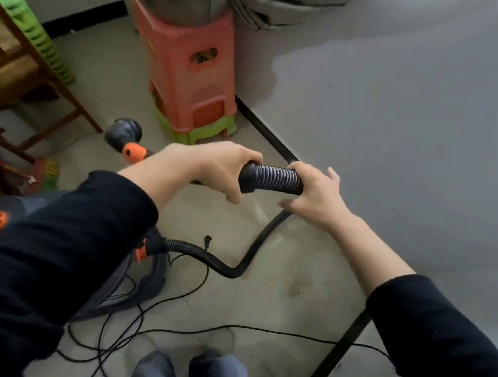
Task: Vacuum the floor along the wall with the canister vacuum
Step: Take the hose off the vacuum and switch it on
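In front of the stool [186, 70], I hold the hose [273, 178]: left hand [222, 167] clamped on its end, right hand [314, 194] fingers curled round its ribs.

Looks like a lived-in home, a back room or storage corner rather than a shop or office. Shows in the plain painted wall [401, 111] at right meeting pale floor [107, 65] tiles along a black skirting strip [272, 136]. Near top centre, stacked plastic stools [186, 70], orange over green, carrying a steel basin [180, 5], with folded grey mats [283, 9] just beside. At upper left, a green slatted plastic crate [40, 34] behind a wooden furniture frame [9, 74]. At lower left, a household canister vacuum [147, 285] with its thin power cord [258, 330] looping over the tiles.
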`<action>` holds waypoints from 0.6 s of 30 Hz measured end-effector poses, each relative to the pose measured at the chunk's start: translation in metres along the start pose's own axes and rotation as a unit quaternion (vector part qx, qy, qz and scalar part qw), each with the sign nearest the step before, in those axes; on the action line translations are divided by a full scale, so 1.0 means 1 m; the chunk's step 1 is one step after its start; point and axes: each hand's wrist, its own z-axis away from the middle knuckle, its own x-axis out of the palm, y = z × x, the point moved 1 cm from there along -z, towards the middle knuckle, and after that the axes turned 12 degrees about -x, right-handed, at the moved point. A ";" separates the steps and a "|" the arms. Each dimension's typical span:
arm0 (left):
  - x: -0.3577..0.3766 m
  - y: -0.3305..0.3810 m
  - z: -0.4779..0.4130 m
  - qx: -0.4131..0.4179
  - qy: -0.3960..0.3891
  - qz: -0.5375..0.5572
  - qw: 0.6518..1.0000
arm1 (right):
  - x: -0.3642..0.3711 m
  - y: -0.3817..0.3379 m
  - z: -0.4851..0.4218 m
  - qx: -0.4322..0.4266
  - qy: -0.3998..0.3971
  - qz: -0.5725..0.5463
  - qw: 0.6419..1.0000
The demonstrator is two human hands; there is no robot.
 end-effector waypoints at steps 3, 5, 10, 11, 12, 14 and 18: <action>-0.016 -0.007 0.002 0.017 0.062 -0.100 0.993 | 0.002 -0.018 -0.005 0.005 0.016 -0.061 0.998; -0.013 -0.016 0.001 0.034 0.174 -0.123 0.976 | 0.008 -0.029 -0.007 0.044 0.028 -0.179 0.982; 0.043 -0.048 0.010 -0.075 0.429 0.170 0.884 | 0.036 -0.049 -0.007 0.123 0.055 -0.345 0.929; 0.056 -0.054 0.016 -0.133 0.437 0.270 0.848 | 0.039 -0.052 -0.008 0.133 0.059 -0.348 0.926; 0.067 -0.060 0.021 -0.189 0.426 0.353 0.811 | 0.040 -0.056 -0.009 0.140 0.059 -0.350 0.924; 0.088 -0.074 0.025 -0.255 0.343 0.427 0.797 | 0.039 -0.066 -0.015 0.146 0.055 -0.362 0.919; 0.109 -0.071 0.026 -0.127 0.093 0.429 0.889 | 0.019 -0.099 -0.032 0.143 0.069 -0.423 0.892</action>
